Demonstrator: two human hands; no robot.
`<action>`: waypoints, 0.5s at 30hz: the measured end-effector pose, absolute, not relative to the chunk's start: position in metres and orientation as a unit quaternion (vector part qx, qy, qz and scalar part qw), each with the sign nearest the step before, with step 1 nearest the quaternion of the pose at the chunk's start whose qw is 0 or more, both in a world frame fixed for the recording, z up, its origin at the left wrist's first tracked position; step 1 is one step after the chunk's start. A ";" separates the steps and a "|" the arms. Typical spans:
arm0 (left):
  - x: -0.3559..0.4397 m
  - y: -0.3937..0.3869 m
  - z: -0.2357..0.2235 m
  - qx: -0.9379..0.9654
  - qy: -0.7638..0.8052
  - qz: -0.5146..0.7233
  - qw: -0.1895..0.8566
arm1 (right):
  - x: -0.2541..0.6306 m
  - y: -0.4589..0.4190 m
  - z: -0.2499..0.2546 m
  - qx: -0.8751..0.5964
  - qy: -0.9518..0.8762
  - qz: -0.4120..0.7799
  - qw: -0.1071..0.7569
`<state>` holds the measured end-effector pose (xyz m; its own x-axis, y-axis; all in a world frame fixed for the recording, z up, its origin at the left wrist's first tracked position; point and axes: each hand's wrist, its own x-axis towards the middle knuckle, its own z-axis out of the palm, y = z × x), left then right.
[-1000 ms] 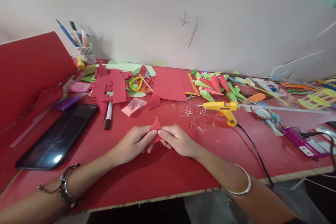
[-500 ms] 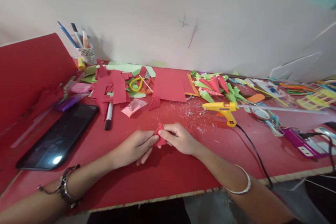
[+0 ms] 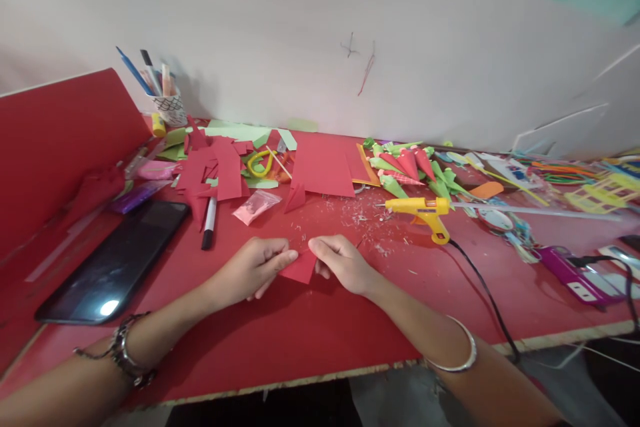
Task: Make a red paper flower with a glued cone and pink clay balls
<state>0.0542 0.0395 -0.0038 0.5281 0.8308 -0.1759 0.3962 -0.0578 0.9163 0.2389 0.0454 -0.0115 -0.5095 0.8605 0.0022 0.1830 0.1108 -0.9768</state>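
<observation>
A small piece of red paper [image 3: 300, 270] is stretched between my two hands above the red table, near its front edge. My left hand [image 3: 257, 269] pinches its left side between thumb and fingers. At the opposite side, my right hand [image 3: 345, 263] grips it the same way, thumb on top. The paper looks mostly flat, and its edges under the fingers are hidden. Beyond the hands lie a plastic packet of pink material [image 3: 256, 205] and a larger red paper sheet [image 3: 323, 163].
A yellow glue gun [image 3: 423, 213] lies right of my hands, its black cord [image 3: 485, 287] trailing over the front edge. Red and green paper cones [image 3: 407, 163] are piled behind it. At left are a phone [image 3: 115, 260], a marker [image 3: 209, 223] and red paper scraps [image 3: 200, 170].
My hands have moved apart, and the red paper that was bunched or folded between them is now spread wider. The things on the table have stayed in place.
</observation>
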 end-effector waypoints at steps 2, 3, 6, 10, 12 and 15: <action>0.053 0.042 -0.006 0.703 0.443 0.227 0.508 | 0.238 0.046 -0.013 -0.390 -0.670 0.544 0.322; 0.053 0.043 -0.007 0.705 0.444 0.244 0.496 | 0.238 0.046 -0.014 -0.391 -0.664 0.545 0.330; 0.050 0.047 -0.008 0.711 0.442 0.298 0.459 | 0.238 0.049 -0.016 -0.406 -0.642 0.541 0.362; 0.049 0.052 -0.007 0.739 0.425 0.307 0.424 | 0.240 0.054 -0.019 -0.420 -0.638 0.513 0.392; 0.049 0.053 -0.007 0.749 0.431 0.295 0.408 | 0.240 0.055 -0.019 -0.419 -0.648 0.507 0.384; 0.048 0.054 -0.008 0.756 0.433 0.295 0.392 | 0.239 0.054 -0.015 -0.424 -0.666 0.476 0.387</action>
